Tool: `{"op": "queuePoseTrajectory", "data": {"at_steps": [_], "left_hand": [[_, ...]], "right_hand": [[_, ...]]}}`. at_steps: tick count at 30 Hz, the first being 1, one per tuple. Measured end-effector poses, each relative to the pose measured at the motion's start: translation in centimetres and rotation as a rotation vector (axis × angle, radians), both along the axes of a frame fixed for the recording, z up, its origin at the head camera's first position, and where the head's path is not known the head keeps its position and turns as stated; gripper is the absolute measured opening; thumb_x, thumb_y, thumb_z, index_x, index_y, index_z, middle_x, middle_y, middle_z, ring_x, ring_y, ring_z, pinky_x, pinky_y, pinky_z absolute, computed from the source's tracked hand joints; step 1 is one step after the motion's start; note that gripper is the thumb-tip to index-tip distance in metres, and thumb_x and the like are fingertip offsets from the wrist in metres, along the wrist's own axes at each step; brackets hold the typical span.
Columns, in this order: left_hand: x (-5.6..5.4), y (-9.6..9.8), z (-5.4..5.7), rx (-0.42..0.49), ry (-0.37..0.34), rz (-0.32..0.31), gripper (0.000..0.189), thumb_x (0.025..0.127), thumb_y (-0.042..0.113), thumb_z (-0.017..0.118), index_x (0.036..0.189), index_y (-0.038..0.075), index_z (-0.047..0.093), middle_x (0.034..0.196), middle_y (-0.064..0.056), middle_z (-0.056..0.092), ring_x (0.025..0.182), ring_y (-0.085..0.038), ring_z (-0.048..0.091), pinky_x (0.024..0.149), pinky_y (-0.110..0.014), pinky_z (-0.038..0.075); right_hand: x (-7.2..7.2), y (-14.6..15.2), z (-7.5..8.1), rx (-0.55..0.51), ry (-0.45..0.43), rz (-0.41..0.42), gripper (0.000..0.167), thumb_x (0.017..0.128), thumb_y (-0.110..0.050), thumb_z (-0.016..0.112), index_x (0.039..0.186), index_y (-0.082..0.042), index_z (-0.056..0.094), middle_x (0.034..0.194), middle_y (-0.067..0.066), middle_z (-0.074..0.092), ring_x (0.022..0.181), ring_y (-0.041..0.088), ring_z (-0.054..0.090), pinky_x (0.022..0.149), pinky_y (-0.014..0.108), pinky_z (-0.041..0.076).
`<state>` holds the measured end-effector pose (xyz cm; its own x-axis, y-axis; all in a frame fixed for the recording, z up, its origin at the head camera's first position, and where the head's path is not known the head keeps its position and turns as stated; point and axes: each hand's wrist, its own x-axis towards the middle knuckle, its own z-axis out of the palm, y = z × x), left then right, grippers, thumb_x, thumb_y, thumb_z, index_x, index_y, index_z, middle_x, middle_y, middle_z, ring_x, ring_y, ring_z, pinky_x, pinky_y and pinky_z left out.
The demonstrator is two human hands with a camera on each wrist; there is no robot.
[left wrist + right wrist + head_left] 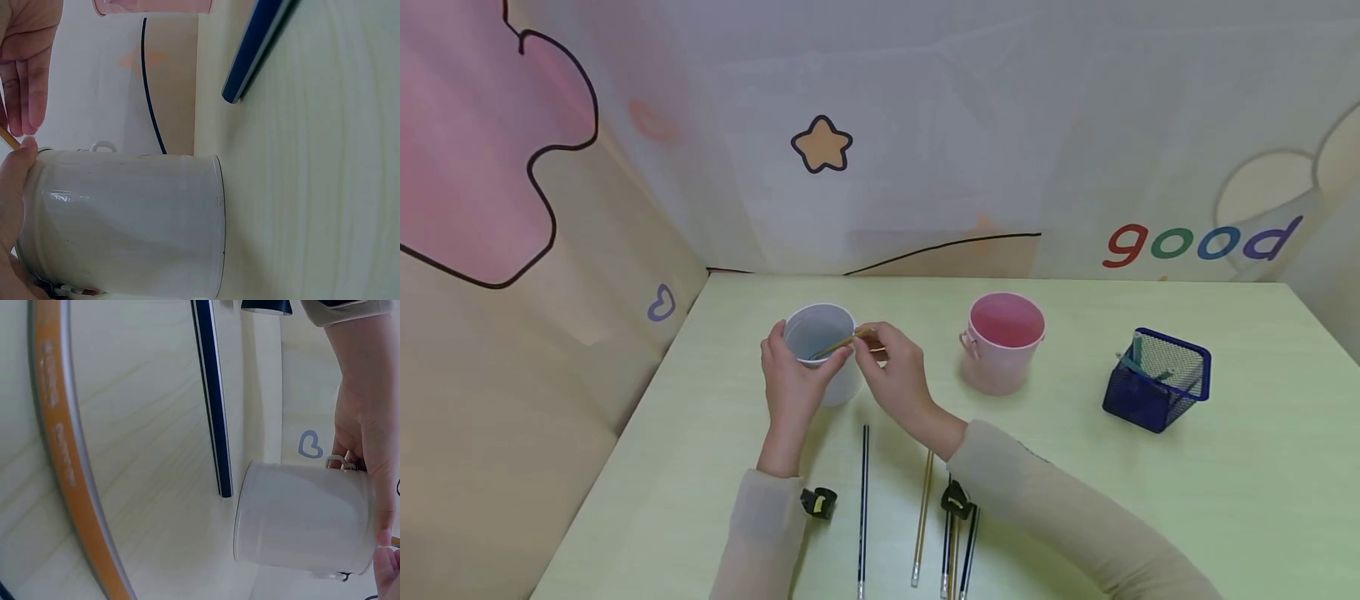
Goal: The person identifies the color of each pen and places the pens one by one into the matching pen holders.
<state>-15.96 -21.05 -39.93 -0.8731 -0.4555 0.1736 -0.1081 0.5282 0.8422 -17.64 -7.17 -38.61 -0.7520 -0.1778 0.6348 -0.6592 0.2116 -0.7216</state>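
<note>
A white bucket (842,385) stands upright toward the back left of the table. My left hand (793,375) grips its rim, with the thumb along the near side and the fingers around the left side. My right hand (898,367) pinches a yellow pencil (844,342), which slants over the bucket's rim beside the left thumb. In the left wrist view, the white bucket (131,225) shows its wall, and only a short bit of the yellow pencil (9,139) appears. A dark striped pencil (863,508) lies on the table in front of the bucket.
Several more pencils lie at the front, including a yellow one (922,521) and dark ones partly under the right sleeve. A pink bucket (1000,367) stands to the right. Farther right, a blue mesh pen holder (1138,400) contains teal items. A printed cloth (925,150) hangs behind.
</note>
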Motion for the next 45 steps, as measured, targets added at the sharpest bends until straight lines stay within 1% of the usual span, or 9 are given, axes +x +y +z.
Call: {"op": "queuePoseTrajectory", "data": {"at_steps": [6,13,21,26,33,39,45], "left_hand": [[0.0,0.2,0.1,-0.001,0.000,-0.005,0.101,0.071,0.043,0.081,0.144,0.002,0.025,0.136,-0.021,0.035,0.124,-0.036,0.039,0.098,-0.055,0.043],[0.0,0.4,0.2,-0.008,0.004,-0.007,0.100,0.071,0.041,0.081,0.144,0.002,0.025,0.136,-0.020,0.035,0.124,-0.036,0.038,0.097,-0.055,0.043],[0.0,0.5,0.1,-0.003,-0.002,-0.010,0.100,0.072,0.041,0.081,0.144,0.002,0.024,0.136,-0.020,0.035,0.124,-0.036,0.038,0.097,-0.054,0.043],[0.0,0.6,0.1,-0.010,-0.002,-0.008,0.099,0.071,0.040,0.081,0.144,0.002,0.025,0.136,-0.020,0.035,0.125,-0.036,0.038,0.098,-0.054,0.043],[0.1,0.5,0.2,-0.010,-0.009,-0.010,0.100,0.072,0.042,0.080,0.144,0.002,0.024,0.137,-0.020,0.034,0.125,-0.036,0.038,0.097,-0.054,0.044],[0.1,0.3,0.3,0.004,-0.006,-0.011,0.100,0.072,0.042,0.080,0.144,0.002,0.023,0.138,-0.020,0.033,0.126,-0.036,0.037,0.098,-0.054,0.043],[0.1,0.3,0.2,0.023,-0.004,-0.009,0.099,0.072,0.041,0.080,0.144,0.003,0.024,0.138,-0.019,0.033,0.126,-0.035,0.037,0.099,-0.053,0.042]], "right_hand": [[0.1,-0.1,-0.3,0.002,-0.024,-0.013,0.011,0.088,-0.001,0.061,0.098,0.005,0.063,0.092,0.018,0.067,0.080,0.028,0.067,0.069,0.035,0.057],[0.1,0.3,-0.3,0.003,-0.038,-0.002,0.015,0.088,-0.003,0.063,0.099,0.005,0.063,0.093,0.019,0.067,0.082,0.029,0.067,0.070,0.039,0.057],[0.1,0.5,-0.5,0.005,-0.039,-0.007,0.015,0.086,-0.001,0.064,0.100,0.006,0.063,0.092,0.018,0.067,0.082,0.028,0.067,0.070,0.036,0.057],[0.3,0.6,-0.2,0.016,-0.050,0.001,0.018,0.086,-0.002,0.065,0.101,0.007,0.062,0.095,0.019,0.066,0.084,0.028,0.067,0.072,0.034,0.057],[0.3,1.0,0.3,0.063,-0.081,-0.016,0.021,0.085,-0.005,0.069,0.103,0.004,0.063,0.097,0.016,0.066,0.086,0.026,0.067,0.075,0.034,0.057],[0.3,1.3,0.6,0.075,-0.086,-0.007,0.022,0.084,-0.004,0.069,0.103,0.005,0.062,0.097,0.018,0.066,0.085,0.026,0.067,0.076,0.035,0.057],[0.4,2.1,1.0,0.105,-0.114,-0.033,0.024,0.084,-0.007,0.070,0.105,0.003,0.063,0.100,0.017,0.066,0.087,0.025,0.067,0.078,0.031,0.056]]}}
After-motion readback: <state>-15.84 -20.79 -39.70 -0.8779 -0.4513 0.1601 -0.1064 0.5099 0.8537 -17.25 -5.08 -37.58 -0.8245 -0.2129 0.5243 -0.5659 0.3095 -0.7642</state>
